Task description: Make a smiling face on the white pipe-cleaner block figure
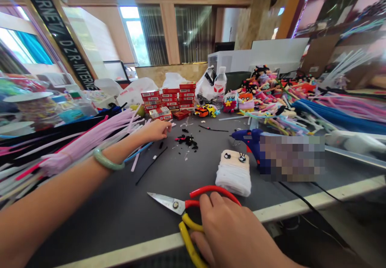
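My right hand (224, 224) is wrapped round scissors (175, 205) with one red and one yellow handle; their blades are together and point left. Stretched across the table, my left hand (159, 130) has its fingers curled in beside the pile of black fuzzy scraps (187, 140). Whether anything sits between those fingers is hidden. Just beyond the scissors lies a cream block wrapped in white (233, 177), with two black-and-white eyes on its bare end. A blue hot glue gun (251, 143) rests to its right, partly covered by a blurred patch.
Bundles of pipe cleaners (90, 139) fill the left side, with more pipe cleaners (340, 109) at right. Red boxes (169, 99) are stacked at the back, near a plastic bottle (220, 84) and a heap of fuzzy dolls (271, 85). A black cable (304, 203) hangs over the pale table edge (280, 211).
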### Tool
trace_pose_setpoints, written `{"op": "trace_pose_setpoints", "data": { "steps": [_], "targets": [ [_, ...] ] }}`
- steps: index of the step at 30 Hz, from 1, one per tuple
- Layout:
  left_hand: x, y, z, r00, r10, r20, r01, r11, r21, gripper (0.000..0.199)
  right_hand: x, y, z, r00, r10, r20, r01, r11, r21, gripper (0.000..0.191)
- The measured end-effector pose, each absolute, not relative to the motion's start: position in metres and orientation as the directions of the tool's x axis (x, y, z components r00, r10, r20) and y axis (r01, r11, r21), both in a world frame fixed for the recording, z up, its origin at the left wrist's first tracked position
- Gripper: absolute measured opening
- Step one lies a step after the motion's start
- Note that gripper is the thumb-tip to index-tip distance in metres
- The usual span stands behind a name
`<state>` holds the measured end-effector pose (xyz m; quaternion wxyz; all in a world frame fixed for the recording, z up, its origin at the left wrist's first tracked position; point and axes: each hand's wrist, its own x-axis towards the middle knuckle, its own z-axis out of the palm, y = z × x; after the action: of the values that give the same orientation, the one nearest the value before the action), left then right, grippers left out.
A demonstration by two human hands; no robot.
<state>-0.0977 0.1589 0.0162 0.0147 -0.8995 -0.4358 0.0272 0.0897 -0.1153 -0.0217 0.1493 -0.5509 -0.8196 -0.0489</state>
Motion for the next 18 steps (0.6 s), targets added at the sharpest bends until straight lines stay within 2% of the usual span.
{"op": "trace_pose_setpoints", "data": {
  "steps": [4, 6, 9, 12, 14, 16, 18],
  "targets": [
    [-0.094, 0.159, 0.017, 0.640, 0.768, -0.024, 0.762, -0.638, -0.109, 0.029, 0.083, -0.108, -0.013, -0.344, 0.926, 0.158, 0.931, 0.358, -0.070, 0.023],
    [-0.090, 0.156, 0.020, 0.650, 0.760, 0.007, 0.754, -0.645, -0.127, 0.025, 0.081, -0.106, -0.012, -0.350, 0.923, 0.159, 0.930, 0.363, -0.063, 0.019],
    [-0.079, 0.145, 0.027, 0.670, 0.739, 0.070, 0.740, -0.659, -0.133, 0.013, 0.084, -0.107, -0.017, -0.385, 0.855, 0.348, 0.907, 0.421, -0.030, 0.011],
    [-0.066, 0.128, 0.034, 0.699, 0.707, 0.111, 0.715, -0.689, -0.115, 0.015, 0.097, -0.115, -0.018, -0.405, 0.719, 0.565, 0.880, 0.473, 0.028, 0.009],
    [-0.061, 0.114, 0.037, 0.717, 0.685, 0.126, 0.696, -0.712, -0.094, 0.015, 0.116, -0.124, -0.016, -0.431, 0.663, 0.613, 0.873, 0.479, 0.096, 0.005],
    [-0.060, 0.100, 0.040, 0.735, 0.664, 0.139, 0.676, -0.734, -0.068, 0.013, 0.143, -0.134, -0.012, -0.373, 0.696, 0.613, 0.923, 0.343, 0.172, 0.022],
    [-0.060, 0.086, 0.042, 0.745, 0.649, 0.154, 0.660, -0.750, -0.033, 0.010, 0.176, -0.140, -0.012, -0.324, 0.736, 0.595, 0.940, 0.179, 0.290, 0.027]
  ]
}}
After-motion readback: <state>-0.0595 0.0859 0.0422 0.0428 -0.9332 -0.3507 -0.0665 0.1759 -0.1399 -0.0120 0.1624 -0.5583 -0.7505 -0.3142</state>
